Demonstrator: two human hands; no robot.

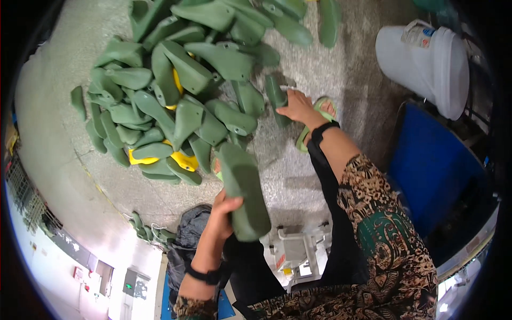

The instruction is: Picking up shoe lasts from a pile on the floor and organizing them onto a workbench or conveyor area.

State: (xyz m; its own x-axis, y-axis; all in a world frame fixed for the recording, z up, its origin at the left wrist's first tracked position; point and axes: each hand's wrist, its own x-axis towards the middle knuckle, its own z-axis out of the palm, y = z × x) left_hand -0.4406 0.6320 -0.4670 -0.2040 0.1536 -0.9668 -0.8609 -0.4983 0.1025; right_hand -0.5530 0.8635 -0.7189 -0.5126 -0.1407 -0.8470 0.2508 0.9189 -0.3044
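Observation:
In my left hand is a green plastic shoe last, held near my left leg with the thumb across it. My right hand reaches forward, its fingers closed on the end of another green shoe last just right of the heap. A large heap of green shoe lasts spreads over the floor ahead and to the left. Several yellow pieces show among them.
A white lidded bucket lies on its side at the right, with a blue bin nearer me. Dark fabric lies at my left, beside a few green lasts tied with cord. My feet wear light green sandals.

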